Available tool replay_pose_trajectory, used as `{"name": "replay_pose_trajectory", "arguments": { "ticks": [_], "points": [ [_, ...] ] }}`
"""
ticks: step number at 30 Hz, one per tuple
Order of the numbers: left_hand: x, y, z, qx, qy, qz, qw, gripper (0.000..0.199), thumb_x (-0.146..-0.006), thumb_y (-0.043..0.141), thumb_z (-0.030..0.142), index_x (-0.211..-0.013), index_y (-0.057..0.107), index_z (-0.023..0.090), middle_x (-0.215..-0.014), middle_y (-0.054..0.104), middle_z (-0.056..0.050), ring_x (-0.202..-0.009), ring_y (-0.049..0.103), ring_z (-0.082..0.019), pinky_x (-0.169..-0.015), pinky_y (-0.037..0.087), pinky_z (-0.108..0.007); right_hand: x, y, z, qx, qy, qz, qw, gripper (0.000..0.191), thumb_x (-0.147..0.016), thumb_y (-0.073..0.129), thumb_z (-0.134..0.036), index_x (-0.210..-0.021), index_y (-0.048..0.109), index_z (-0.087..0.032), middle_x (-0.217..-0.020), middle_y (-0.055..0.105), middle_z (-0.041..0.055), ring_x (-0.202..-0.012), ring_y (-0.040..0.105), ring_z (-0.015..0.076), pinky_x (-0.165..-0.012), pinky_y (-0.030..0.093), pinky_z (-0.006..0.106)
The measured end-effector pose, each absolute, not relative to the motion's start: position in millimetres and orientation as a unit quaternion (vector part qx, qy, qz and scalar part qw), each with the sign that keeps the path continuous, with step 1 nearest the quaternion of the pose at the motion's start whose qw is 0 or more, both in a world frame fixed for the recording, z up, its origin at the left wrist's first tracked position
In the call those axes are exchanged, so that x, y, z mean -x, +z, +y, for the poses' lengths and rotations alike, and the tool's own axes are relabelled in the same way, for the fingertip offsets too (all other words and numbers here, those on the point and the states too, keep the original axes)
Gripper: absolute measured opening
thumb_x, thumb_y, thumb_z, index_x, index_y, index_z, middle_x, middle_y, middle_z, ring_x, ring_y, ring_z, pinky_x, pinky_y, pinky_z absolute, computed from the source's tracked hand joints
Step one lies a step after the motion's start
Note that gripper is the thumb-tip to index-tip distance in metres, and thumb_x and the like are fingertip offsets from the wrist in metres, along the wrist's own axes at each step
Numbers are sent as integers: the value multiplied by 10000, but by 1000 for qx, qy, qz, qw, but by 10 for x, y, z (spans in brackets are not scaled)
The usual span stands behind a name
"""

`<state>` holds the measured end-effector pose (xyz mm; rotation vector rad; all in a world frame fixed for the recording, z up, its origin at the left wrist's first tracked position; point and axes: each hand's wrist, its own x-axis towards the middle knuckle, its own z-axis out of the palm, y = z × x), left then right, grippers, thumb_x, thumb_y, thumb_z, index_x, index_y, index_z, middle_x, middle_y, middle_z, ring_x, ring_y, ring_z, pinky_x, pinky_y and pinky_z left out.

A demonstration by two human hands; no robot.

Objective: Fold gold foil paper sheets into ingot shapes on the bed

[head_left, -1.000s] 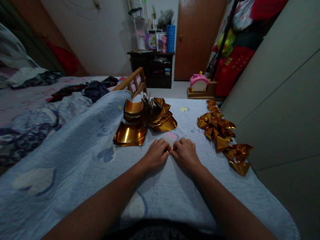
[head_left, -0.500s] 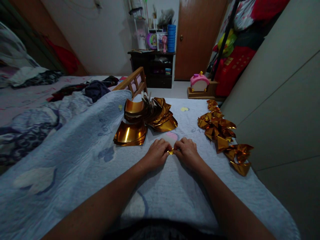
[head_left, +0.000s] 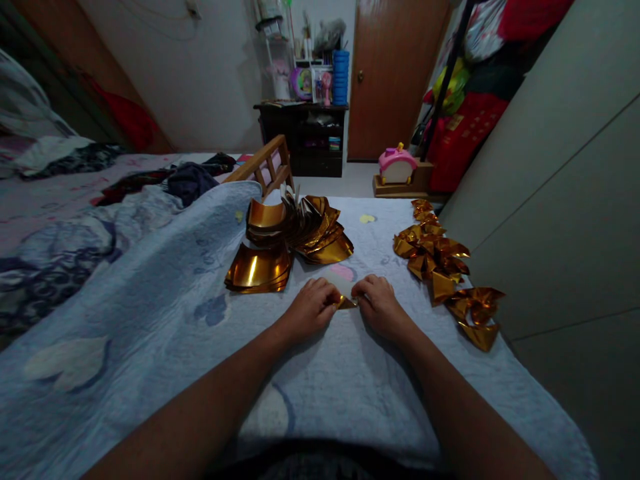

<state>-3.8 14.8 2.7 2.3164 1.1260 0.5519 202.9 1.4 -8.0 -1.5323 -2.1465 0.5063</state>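
1. Gold foil paper, bent into a small shiny piece (head_left: pixel 347 303), sits between your hands, low over the pale blue quilt with heart-shaped patterns (head_left: pixel 300 413).
2. Your left hand (head_left: pixel 311 307) pinches that piece at its left end, thumb against curled fingers; your right hand (head_left: pixel 381 305) appears to pinch its right tip. The hands are a little apart, so the middle of the piece shows. Gripping opposite ends probably keeps it steady and lets you work its edges; the exact fold is too small to read.
3. Beyond your left hand lies a fanned stack of flat, curling gold sheets (head_left: pixel 260 267). Spread that way, single sheets are likely easier to lift, and the stack seems within easy reach.
4. Beyond and to the right of your right hand, a loose row of crumpled-looking, folded gold pieces (head_left: pixel 440 270) runs along the quilt's edge, presumably to leave the middle free for your fingers.
5. Far ahead of your hands, a dark brown open cabinet (head_left: pixel 301 150) holds small items, mostly too dim to name; a ribbed blue cylinder (head_left: pixel 341 77) stands on top.
6. Far ahead to the right, a yellow-green plastic bag (head_left: pixel 453 90) rests by a red box (head_left: pixel 467 140); you cannot tell what either contains.
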Motion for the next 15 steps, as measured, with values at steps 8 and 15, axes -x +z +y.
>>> {"name": "replay_pose_trajectory", "arguments": {
  "ticks": [8, 15],
  "points": [
    [95, 83, 152, -845, 238, 428, 214, 144, -789, 705, 195, -925, 658, 200, -1036, 579, -56, -994, 493, -241, -891, 410, -390, -2032, -9, -28, 541, 193, -775, 265, 202, -795, 538, -92, -931, 653, -186, -1006, 601, 87, -1007, 489, 254, -897, 381, 381],
    [103, 72, 160, -859, 228, 408, 210, 110, -820, 699, 198, -930, 694, 202, -1070, 598, -60, -1034, 513, -242, -926, 420, -394, -1969, 88, -87, 519, 198, -799, 229, 143, -793, 617, -170, -929, 656, -192, -1024, 592, 78, -1014, 486, 250, -911, 382, 382]
  ]
}}
